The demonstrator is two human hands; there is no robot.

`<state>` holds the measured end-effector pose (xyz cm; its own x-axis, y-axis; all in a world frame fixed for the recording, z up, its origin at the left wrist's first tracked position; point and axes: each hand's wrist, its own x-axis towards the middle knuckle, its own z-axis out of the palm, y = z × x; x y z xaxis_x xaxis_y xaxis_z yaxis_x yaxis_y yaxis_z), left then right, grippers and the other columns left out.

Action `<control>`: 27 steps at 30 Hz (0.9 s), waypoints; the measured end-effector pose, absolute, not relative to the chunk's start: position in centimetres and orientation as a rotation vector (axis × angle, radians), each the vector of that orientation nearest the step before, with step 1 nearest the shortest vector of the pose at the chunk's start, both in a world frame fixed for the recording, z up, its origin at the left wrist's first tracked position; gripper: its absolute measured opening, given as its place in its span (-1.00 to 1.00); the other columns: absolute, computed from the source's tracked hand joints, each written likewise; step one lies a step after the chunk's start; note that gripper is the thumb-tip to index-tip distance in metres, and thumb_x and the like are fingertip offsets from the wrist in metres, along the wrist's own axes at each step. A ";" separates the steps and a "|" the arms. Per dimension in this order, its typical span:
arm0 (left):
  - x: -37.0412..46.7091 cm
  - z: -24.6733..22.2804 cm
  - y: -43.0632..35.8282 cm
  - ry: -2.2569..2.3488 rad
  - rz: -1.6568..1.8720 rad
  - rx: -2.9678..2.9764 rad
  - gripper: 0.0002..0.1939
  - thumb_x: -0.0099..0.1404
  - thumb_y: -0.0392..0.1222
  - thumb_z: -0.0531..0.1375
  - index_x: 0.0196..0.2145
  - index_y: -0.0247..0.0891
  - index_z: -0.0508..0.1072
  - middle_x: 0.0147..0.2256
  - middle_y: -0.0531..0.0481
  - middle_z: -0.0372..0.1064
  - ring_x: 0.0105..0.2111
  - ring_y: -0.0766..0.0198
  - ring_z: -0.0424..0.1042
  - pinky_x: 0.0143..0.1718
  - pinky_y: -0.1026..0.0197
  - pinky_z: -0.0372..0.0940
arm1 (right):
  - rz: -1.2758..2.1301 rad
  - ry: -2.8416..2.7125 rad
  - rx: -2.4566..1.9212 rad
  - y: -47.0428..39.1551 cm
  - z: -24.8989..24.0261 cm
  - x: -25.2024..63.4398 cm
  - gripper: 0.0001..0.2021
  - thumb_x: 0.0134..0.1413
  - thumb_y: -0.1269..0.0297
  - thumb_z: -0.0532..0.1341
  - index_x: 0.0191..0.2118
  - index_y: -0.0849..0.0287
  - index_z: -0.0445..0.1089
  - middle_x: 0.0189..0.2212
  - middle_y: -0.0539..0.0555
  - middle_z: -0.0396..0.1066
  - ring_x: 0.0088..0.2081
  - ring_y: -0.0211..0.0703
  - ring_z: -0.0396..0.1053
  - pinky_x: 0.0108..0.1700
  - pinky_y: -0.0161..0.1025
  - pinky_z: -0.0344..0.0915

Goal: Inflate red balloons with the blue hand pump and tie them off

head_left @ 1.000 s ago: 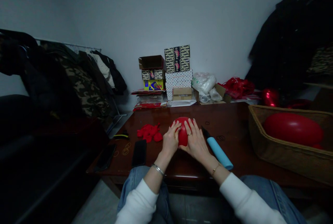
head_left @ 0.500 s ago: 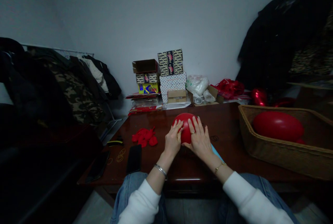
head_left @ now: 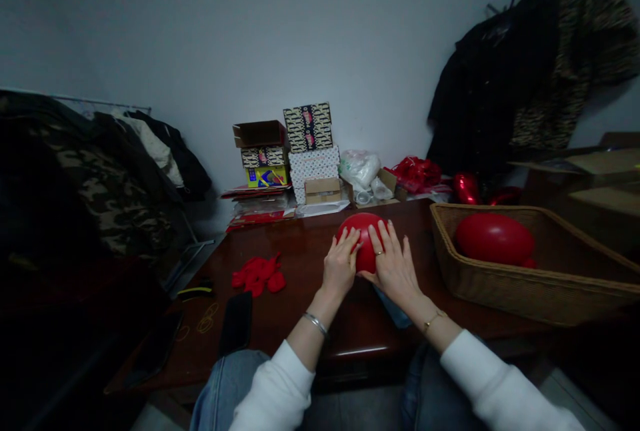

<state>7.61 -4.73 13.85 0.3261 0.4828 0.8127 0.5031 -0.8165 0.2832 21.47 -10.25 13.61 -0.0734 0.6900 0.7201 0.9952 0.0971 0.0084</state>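
Observation:
A round red balloon is between my two hands above the middle of the brown table. My left hand presses its left side with bent fingers. My right hand, with a ring on one finger, lies over its right side, fingers somewhat spread and thumb underneath. The balloon's lower end is hidden by my hands. Beneath my right wrist a blue object lies on the table, partly covered. Limp red balloons form a small pile to the left of my hands.
A wicker basket at the right holds a large red balloon. Left on the table are a black phone, rubber bands and a yellow-black tool. Stacked boxes stand at the back.
The camera view has turned to the right, so the table items and basket appear further left. Both hands are still on the balloon, and more of the blue object's near end shows.

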 end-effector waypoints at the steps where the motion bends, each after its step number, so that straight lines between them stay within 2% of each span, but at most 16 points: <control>1: 8.1 14.0 -4.8 -0.935 -1.534 -2.547 -0.61 0.36 -0.33 -0.01 0.11 -0.17 0.30 0.09 -0.10 0.30 0.16 0.20 0.18 0.17 -0.10 0.11 | -0.721 -1.813 -1.657 -10.4 13.7 21.9 0.00 -0.05 0.00 0.26 0.32 0.27 -0.36 0.32 0.33 -0.35 0.32 0.18 -0.45 0.21 0.28 -0.19; 8: 11.6 15.2 -5.0 -0.868 -1.470 -2.588 -0.59 0.35 -0.34 -0.01 0.11 -0.14 0.29 0.09 -0.09 0.30 0.16 0.19 0.18 0.18 -0.14 0.06 | -0.775 -1.760 -1.718 -11.2 14.6 25.0 -0.02 -0.04 0.01 0.25 0.32 0.29 -0.34 0.32 0.34 -0.36 0.32 0.22 -0.48 0.21 0.31 -0.27; 17: 15.8 17.1 -5.5 -0.778 -1.460 -2.628 -0.58 0.34 -0.34 -0.01 0.13 -0.14 0.28 0.11 -0.09 0.27 0.18 0.18 0.15 0.20 -0.13 0.03 | -0.839 -1.699 -1.764 -12.0 16.0 29.0 -0.05 -0.01 -0.07 0.20 0.32 0.31 -0.30 0.32 0.37 -0.35 0.31 0.25 -0.47 0.20 0.34 -0.37; 27: 19.9 18.7 -5.7 -0.651 -1.498 -2.640 -0.59 0.35 -0.31 -0.01 0.13 -0.15 0.29 0.11 -0.10 0.27 0.17 0.16 0.16 0.21 -0.13 0.00 | -0.924 -1.608 -1.800 -12.8 17.3 32.6 -0.02 0.02 -0.08 0.17 0.32 0.28 -0.44 0.33 0.36 -0.40 0.31 0.25 -0.46 0.19 0.36 -0.32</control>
